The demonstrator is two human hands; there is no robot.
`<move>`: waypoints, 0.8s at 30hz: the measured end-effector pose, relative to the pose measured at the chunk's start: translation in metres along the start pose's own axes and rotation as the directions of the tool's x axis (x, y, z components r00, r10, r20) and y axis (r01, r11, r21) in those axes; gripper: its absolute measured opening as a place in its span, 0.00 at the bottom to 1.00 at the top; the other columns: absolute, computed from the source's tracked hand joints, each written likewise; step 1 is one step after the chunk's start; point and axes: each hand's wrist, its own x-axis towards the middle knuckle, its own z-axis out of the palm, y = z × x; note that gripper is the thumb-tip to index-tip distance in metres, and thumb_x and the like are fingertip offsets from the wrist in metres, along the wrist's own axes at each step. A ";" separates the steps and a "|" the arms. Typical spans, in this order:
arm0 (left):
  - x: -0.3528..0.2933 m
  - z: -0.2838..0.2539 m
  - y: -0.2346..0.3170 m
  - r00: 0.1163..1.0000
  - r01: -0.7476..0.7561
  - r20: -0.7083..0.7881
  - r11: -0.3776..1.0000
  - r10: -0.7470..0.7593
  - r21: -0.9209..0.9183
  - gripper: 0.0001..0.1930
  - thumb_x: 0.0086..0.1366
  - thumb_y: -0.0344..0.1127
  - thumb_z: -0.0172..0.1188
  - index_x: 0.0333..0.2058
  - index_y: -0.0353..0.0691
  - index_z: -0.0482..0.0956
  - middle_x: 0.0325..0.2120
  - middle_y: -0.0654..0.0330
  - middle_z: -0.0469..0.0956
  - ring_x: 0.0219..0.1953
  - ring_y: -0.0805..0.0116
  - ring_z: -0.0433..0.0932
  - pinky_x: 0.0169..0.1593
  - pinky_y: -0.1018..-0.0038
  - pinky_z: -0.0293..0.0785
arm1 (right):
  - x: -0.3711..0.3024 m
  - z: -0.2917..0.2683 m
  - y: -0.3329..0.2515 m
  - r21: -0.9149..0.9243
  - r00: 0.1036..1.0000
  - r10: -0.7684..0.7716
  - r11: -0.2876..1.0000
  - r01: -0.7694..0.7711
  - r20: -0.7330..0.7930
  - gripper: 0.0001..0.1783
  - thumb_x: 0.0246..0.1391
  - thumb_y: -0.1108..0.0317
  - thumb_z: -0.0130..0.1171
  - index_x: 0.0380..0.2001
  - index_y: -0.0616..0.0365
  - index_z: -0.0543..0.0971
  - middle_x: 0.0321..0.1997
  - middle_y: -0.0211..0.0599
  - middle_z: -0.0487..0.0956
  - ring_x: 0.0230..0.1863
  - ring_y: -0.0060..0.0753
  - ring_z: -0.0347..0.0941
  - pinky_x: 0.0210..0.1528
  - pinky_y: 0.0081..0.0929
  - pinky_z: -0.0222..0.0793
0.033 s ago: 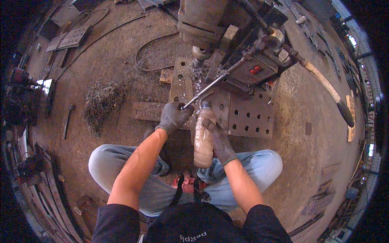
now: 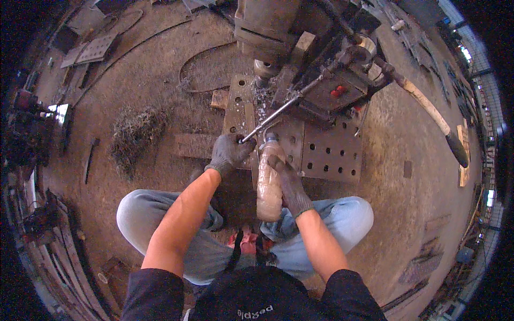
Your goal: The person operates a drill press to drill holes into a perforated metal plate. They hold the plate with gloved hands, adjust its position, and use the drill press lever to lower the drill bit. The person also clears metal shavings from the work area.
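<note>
Lever (image 2: pixel 278 112) stands between bottle (image 2: pixel 269 187) and chuck (image 2: pixel 265 70).

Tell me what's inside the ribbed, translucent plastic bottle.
The bottle looks cloudy pale brown inside, possibly liquid; the grey-gloved right hand covers part of its right side, hiding the contents there.

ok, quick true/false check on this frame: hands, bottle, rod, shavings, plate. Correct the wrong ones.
1. The right hand holds the plastic bottle. True.
2. The left hand is at the end of the metal rod. True.
3. Both hands are bare. False: each wears a dark glove.
4. The shavings pile is on the person's right. False: the shavings pile is on the left.
5. The metal plate has round holes. True.
</note>
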 end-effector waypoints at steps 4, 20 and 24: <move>-0.002 -0.001 0.004 0.997 -0.062 -0.031 0.996 0.064 0.070 0.21 0.54 0.55 0.61 0.30 0.41 0.86 0.23 0.46 0.81 0.30 0.46 0.82 0.38 0.57 0.76 | 0.021 -0.018 0.019 -0.103 1.000 0.013 0.995 -0.012 0.012 0.51 0.51 0.24 0.54 0.60 0.62 0.72 0.54 0.45 0.78 0.52 0.41 0.76 0.54 0.32 0.71; -0.002 -0.002 0.006 1.000 -0.019 -0.013 0.998 0.020 0.063 0.22 0.55 0.57 0.61 0.27 0.41 0.85 0.21 0.47 0.81 0.28 0.46 0.82 0.37 0.56 0.76 | 0.049 -0.026 0.049 -0.327 0.989 -0.147 0.933 0.149 0.029 0.42 0.61 0.33 0.44 0.57 0.63 0.74 0.50 0.54 0.80 0.52 0.48 0.77 0.49 0.40 0.73; -0.003 -0.004 0.004 1.000 -0.024 -0.009 0.999 0.024 0.048 0.22 0.55 0.57 0.61 0.27 0.41 0.86 0.20 0.49 0.81 0.27 0.49 0.82 0.37 0.58 0.76 | 0.020 -0.010 0.019 -0.034 0.999 0.005 0.999 -0.007 -0.040 0.32 0.60 0.45 0.54 0.55 0.61 0.73 0.43 0.43 0.79 0.39 0.37 0.78 0.40 0.35 0.77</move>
